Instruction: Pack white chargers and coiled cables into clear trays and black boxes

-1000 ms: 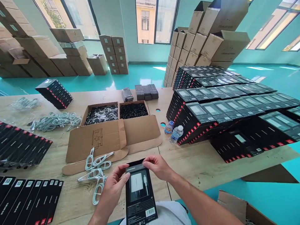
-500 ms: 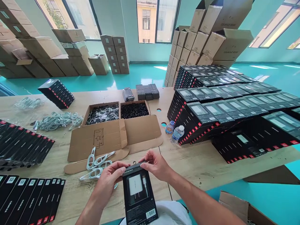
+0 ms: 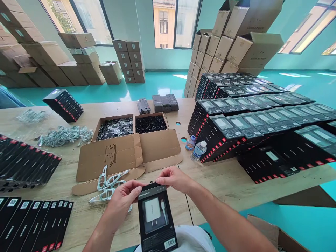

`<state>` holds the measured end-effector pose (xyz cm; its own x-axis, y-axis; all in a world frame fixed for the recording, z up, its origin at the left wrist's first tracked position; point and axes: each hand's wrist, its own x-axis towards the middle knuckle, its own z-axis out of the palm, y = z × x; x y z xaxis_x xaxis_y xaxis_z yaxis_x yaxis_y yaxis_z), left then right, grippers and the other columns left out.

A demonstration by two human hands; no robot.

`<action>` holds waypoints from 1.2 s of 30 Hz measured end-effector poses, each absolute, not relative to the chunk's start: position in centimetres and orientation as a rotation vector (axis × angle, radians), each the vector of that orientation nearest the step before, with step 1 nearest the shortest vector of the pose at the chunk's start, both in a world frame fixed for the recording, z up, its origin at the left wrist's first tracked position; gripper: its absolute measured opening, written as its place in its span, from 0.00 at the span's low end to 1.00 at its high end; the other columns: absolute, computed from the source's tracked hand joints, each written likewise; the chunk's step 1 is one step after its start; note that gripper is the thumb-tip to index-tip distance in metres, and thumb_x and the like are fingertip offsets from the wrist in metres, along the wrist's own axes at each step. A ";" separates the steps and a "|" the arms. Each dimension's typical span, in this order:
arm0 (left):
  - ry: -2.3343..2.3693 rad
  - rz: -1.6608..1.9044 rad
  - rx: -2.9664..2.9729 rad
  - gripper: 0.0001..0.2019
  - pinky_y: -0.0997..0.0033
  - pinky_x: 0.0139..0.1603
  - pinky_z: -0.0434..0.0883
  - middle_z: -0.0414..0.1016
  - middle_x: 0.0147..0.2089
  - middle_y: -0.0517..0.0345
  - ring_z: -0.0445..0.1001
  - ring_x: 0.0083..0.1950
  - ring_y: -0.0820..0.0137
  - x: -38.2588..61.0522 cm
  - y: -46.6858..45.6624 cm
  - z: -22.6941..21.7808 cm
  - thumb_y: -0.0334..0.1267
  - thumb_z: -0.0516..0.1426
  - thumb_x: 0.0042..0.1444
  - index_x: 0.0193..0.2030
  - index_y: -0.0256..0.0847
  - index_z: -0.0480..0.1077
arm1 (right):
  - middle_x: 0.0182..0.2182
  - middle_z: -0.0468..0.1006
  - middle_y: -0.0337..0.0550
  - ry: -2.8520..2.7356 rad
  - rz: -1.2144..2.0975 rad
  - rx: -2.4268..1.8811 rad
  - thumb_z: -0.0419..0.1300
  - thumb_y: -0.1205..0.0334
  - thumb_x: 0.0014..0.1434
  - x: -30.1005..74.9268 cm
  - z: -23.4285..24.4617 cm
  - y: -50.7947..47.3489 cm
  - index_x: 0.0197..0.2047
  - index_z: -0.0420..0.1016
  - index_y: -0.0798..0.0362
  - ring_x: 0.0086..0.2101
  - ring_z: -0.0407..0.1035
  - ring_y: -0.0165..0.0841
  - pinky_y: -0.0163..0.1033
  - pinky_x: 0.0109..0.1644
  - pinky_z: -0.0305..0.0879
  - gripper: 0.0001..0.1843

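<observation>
I hold a black retail box (image 3: 156, 218) with a window that shows a white charger and cable, over the near edge of the wooden table (image 3: 223, 183). My left hand (image 3: 123, 203) pinches the box's top left corner. My right hand (image 3: 174, 179) grips the top right edge at the hang tab. Both hands are closed on the box. A small heap of coiled white cables (image 3: 109, 183) lies just left of my left hand.
An open cardboard carton (image 3: 131, 145) with dark parts sits behind the cables. Stacks of finished black boxes (image 3: 252, 126) fill the right side, with two water bottles (image 3: 195, 147) beside them. Flat black sleeves (image 3: 31, 224) lie at the near left. More cables (image 3: 64, 134) lie further left.
The box has tilted slightly upright and my hands have shifted along its top edge, where the flap now lies closed. Nothing else moved.
</observation>
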<state>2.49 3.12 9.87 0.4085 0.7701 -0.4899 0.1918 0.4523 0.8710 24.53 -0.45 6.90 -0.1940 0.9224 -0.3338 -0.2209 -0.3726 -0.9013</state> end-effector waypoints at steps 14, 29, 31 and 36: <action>0.946 0.591 0.928 0.21 0.64 0.53 0.74 0.83 0.53 0.49 0.78 0.54 0.56 2.1 1.9 7.8 0.52 0.69 0.49 0.46 0.45 0.81 | 0.32 0.82 0.42 -0.934 1.713 -1.079 0.75 0.42 0.45 25.5 6.1 -1.6 0.34 0.85 0.56 0.34 0.71 0.32 0.39 0.41 0.67 0.24; 1.206 0.645 0.814 0.40 0.61 0.47 0.77 0.84 0.50 0.50 0.81 0.49 0.56 5.5 -2.9 6.4 0.50 0.72 0.42 0.62 0.42 0.67 | 0.35 0.83 0.43 -0.817 1.384 -1.189 0.75 0.49 0.47 24.6 3.5 -3.4 0.39 0.84 0.52 0.37 0.74 0.35 0.41 0.44 0.70 0.19; 1.237 0.636 0.932 0.38 0.57 0.53 0.76 0.84 0.50 0.47 0.80 0.53 0.52 5.4 -3.4 6.3 0.47 0.74 0.36 0.56 0.40 0.71 | 0.35 0.82 0.43 -0.795 1.350 -1.196 0.74 0.50 0.48 24.1 3.6 -3.4 0.39 0.84 0.52 0.37 0.74 0.35 0.41 0.43 0.71 0.18; 1.293 0.643 0.987 0.35 0.57 0.50 0.77 0.85 0.46 0.50 0.82 0.48 0.53 5.3 -3.8 6.3 0.45 0.73 0.35 0.52 0.40 0.71 | 0.38 0.83 0.44 -0.818 1.348 -1.196 0.74 0.50 0.48 23.3 4.0 -3.6 0.39 0.83 0.52 0.38 0.75 0.36 0.41 0.44 0.71 0.18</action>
